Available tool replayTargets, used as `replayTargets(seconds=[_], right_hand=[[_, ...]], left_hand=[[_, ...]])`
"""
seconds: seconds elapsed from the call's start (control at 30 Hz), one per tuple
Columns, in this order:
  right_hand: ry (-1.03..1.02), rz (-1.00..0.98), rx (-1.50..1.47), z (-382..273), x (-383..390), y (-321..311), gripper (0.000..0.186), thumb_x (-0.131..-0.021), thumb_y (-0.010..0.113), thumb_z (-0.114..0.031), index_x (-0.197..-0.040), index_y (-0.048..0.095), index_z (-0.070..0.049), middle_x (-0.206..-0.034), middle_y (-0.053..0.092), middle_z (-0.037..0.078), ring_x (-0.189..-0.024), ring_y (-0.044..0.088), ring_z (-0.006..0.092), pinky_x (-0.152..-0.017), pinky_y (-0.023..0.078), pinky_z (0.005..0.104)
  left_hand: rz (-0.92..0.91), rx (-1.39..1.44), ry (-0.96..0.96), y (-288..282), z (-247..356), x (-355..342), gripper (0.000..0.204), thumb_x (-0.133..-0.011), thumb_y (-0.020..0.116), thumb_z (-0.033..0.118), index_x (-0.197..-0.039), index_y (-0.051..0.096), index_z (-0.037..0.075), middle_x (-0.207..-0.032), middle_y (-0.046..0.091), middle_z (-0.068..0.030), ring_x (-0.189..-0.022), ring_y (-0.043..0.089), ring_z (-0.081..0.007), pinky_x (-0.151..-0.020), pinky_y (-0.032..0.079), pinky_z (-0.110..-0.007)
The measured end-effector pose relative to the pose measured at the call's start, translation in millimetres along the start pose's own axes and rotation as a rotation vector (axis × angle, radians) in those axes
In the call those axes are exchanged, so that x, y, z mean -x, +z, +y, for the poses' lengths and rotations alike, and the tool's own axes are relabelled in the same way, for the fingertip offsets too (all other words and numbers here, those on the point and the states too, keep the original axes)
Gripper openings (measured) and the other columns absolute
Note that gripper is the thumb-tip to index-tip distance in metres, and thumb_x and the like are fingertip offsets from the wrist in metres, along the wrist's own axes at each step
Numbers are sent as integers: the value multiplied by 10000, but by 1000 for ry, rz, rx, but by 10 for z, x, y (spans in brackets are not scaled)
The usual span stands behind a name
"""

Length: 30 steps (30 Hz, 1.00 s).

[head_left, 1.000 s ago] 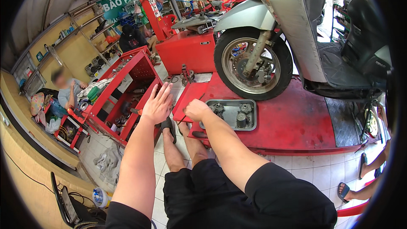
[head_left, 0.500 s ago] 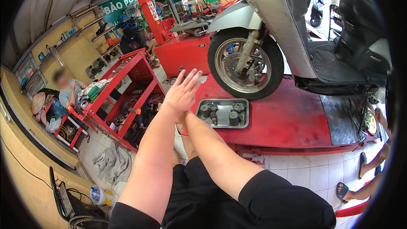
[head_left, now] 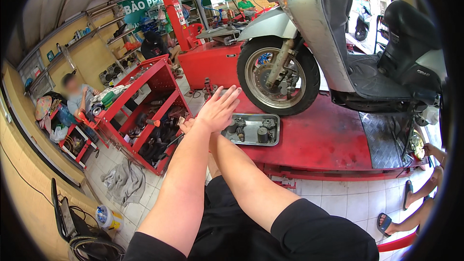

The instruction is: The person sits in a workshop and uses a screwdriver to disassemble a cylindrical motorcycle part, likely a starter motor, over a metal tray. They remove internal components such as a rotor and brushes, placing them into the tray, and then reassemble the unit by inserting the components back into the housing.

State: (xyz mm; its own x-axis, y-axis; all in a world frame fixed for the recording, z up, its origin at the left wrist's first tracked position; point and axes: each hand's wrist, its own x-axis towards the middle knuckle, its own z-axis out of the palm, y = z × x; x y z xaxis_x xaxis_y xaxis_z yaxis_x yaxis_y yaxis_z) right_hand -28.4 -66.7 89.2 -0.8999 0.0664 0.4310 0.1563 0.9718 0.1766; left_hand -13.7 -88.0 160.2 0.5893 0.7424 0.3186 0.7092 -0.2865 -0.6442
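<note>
Head view: green sign (head_left: 140,7) hangs far above open left hand (head_left: 218,111).

metal tray (head_left: 278,118) | shallow, rectangular, grey | lies flat on the red lift platform (head_left: 328,140), just before the scooter's front wheel (head_left: 278,75) | holds several small dark metal parts (head_left: 262,134)

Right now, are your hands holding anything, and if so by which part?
The left hand is open with fingers spread, holding nothing, above the metal tray. The right hand is mostly hidden beneath it, so whether it grips something cannot be told.
</note>
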Motion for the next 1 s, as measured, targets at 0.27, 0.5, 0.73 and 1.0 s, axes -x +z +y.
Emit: replayTargets(seconds=[0.27,0.5,0.73,1.0], right_hand=[[-20,-57,9,-149,-114,29,242,-899,545,-189,-1050,720,-118,-1099,732,83,-1018,698,228,-780,560,392],[-51,-112,8,-378,-327,88,244,-898,544,-191,-1051,720,-119,-1109,729,84,-1022,696,229,-781,560,391],[-32,-201,54,-433,-368,129,246,-897,544,-194,-1052,719,-121,-1120,725,84,-1026,695,230,-783,559,390],[-4,-311,93,-466,-358,162,248,-896,543,-197,-1054,719,-123,-1132,722,84,-1031,692,230,-784,559,389]], left_hand=[[-57,-18,-50,2,-66,231,526,-847,615,284,-1331,571,84,-1598,293,-92,-1500,222,-241,-1219,190,-482],[-77,-6,-122,124,-168,557,560,-827,623,285,-1345,563,81,-1610,271,-101,-1509,201,-248,-1226,166,-486],[12,22,-255,256,-151,791,522,-824,624,270,-1296,573,55,-1575,315,-124,-1496,231,-279,-1215,190,-499],[151,148,-386,263,-197,1121,468,-836,632,261,-1245,584,38,-1542,358,-137,-1475,273,-288,-1198,215,-511]])
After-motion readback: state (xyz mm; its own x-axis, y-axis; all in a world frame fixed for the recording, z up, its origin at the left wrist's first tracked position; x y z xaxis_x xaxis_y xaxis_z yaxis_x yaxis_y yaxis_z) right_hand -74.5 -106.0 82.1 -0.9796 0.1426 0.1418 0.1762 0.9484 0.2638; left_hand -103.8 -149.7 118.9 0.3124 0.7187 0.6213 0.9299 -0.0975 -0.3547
